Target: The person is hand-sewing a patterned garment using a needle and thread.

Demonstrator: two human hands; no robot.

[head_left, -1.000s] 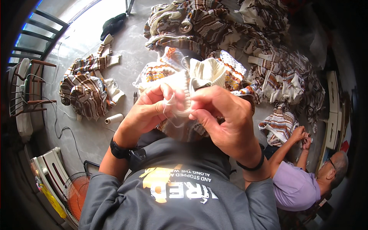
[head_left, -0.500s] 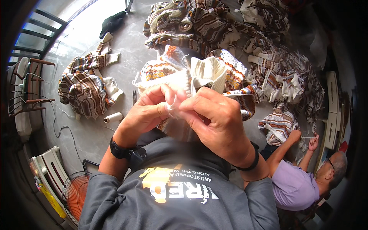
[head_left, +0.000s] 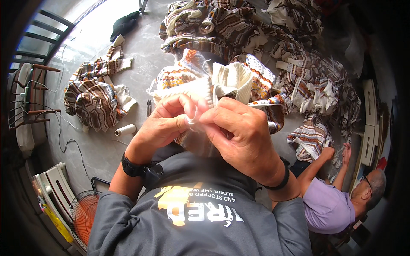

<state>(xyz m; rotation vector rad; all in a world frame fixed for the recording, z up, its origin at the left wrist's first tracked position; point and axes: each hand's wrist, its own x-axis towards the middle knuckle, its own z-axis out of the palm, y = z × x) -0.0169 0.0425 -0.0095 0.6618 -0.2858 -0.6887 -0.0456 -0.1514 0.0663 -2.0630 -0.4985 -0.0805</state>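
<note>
At frame centre, left hand [head_left: 171, 113]: thumb and forefinger pinching white yarn [head_left: 191, 122].
Right hand [head_left: 243, 132]: fingers drawn together beside yarn; grip cannot be told.
Knit garment [head_left: 232, 79]: upper centre, beyond both hands.

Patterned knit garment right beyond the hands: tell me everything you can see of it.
The knit garment lies loosely bunched, its overall shape lost in folds. It looks like thick, soft knit, patterned in orange, brown, white and grey-blue. Pale ribbed bands cross its middle, one standing up in an open fold. The left hand and right hand meet at its near side, pale yarn at their fingertips; whether that yarn joins the garment is hidden.
</note>
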